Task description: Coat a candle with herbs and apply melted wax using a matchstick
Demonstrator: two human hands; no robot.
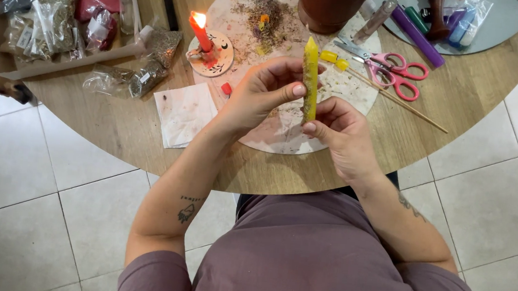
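A yellow taper candle (310,75), speckled with bits of dried herb, stands upright between both hands over a round pale board (345,94). My left hand (262,96) grips its middle with thumb and fingers. My right hand (341,134) pinches its lower end. A lit red candle (200,32) burns in a small round holder (217,57) to the left. A heap of dried herbs (269,18) lies at the far side of the board.
Pink-handled scissors (393,70), a thin wooden stick (400,102), a purple candle (417,36) and a brown jar (329,5) sit on the round wooden table (117,120). A cardboard box (41,64) of herb bags and a paper napkin (184,113) lie to the left.
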